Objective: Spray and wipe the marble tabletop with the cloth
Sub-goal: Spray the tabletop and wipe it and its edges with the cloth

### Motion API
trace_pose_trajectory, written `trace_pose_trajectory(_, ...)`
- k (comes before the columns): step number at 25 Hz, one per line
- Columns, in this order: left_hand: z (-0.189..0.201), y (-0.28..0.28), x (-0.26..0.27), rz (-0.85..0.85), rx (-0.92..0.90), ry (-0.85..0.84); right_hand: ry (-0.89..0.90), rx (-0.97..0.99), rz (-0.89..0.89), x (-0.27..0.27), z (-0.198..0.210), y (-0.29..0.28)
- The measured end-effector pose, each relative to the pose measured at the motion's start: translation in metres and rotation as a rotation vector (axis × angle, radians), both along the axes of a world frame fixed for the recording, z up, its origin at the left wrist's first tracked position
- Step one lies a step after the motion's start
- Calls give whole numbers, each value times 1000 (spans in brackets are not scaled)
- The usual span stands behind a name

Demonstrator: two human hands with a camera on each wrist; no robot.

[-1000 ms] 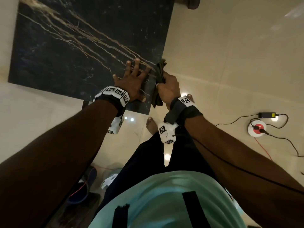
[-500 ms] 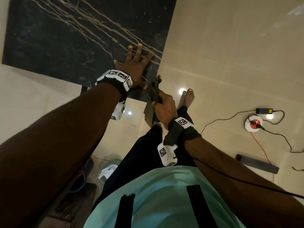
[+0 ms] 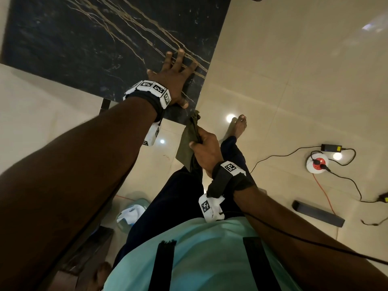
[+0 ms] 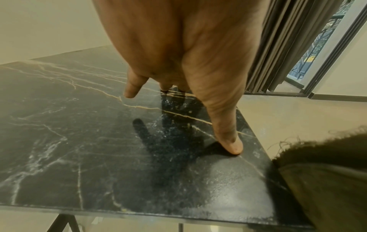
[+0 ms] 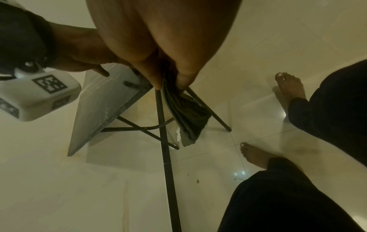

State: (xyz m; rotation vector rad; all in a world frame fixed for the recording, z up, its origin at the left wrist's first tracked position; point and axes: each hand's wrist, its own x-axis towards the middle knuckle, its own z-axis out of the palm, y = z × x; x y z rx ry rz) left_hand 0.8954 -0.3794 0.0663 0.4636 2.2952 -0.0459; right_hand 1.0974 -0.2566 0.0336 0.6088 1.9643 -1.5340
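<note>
My left hand (image 3: 172, 80) is spread flat on the bench (image 3: 84, 49). Right hand (image 3: 206, 152) pinches the cloth (image 3: 186, 148), which hangs long-axis down beside the bench corner.

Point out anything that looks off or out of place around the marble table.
The cloth is off the marble tabletop: the right hand grips it bunched, hanging below the table's near corner. The left hand rests spread on the marble. Cables and a power strip trail across the floor. Nothing looks spilled or damaged.
</note>
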Motion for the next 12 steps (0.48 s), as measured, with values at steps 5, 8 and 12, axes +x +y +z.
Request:
trace_pose_trajectory(5,6,1,9,27,0,30,46,36,75,-29,11,18)
trace_pose_trajectory(8,8,1,27,186,5,74,103,73,156,-62,26,39)
trace_pose_trajectory(12,8,6,60,483,43,67,89,81,298,-106,54,69)
